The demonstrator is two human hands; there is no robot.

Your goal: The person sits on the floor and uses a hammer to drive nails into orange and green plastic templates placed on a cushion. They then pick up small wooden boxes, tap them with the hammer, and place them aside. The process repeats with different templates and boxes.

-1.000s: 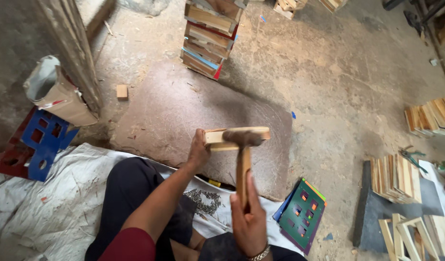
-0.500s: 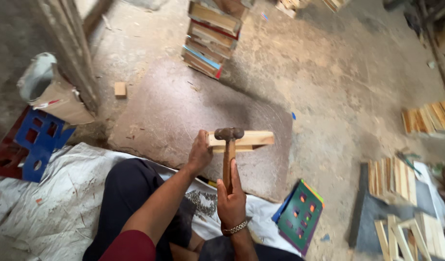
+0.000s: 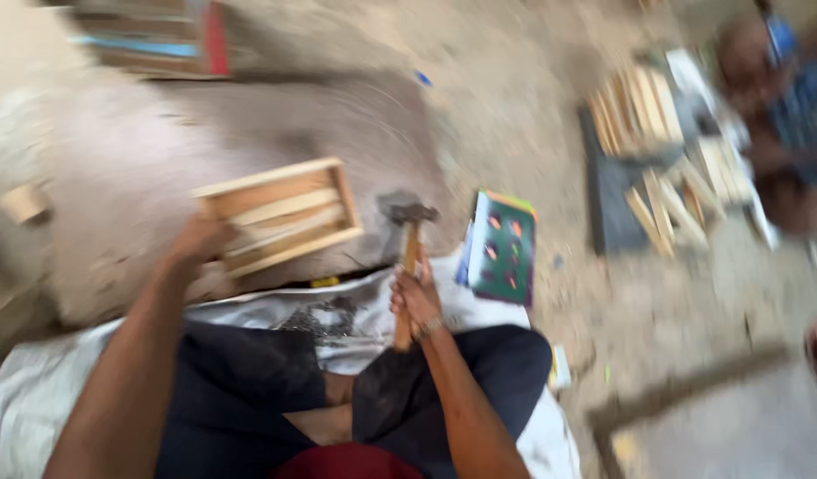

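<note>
The picture is blurred by motion. My left hand [image 3: 200, 241] grips the left end of a small wooden frame [image 3: 280, 215] lying flat on a round stone slab [image 3: 160, 151]. My right hand [image 3: 414, 300] holds the wooden handle of a hammer [image 3: 407, 232], whose metal head rests low by the slab's right edge, just right of the frame. My legs in dark trousers are folded under me on a white sheet.
A green toy board with coloured shapes [image 3: 500, 248] lies to the right of the hammer. Stacks of wooden slats [image 3: 656, 133] sit on a dark mat further right, near another person [image 3: 781, 115]. Stacked frames [image 3: 151, 35] stand at the top left. A small wood block [image 3: 23, 204] lies left.
The frame has gone from standing on edge to lying flat. The hammer has moved off it to the right and down. My view has swung right and closer.
</note>
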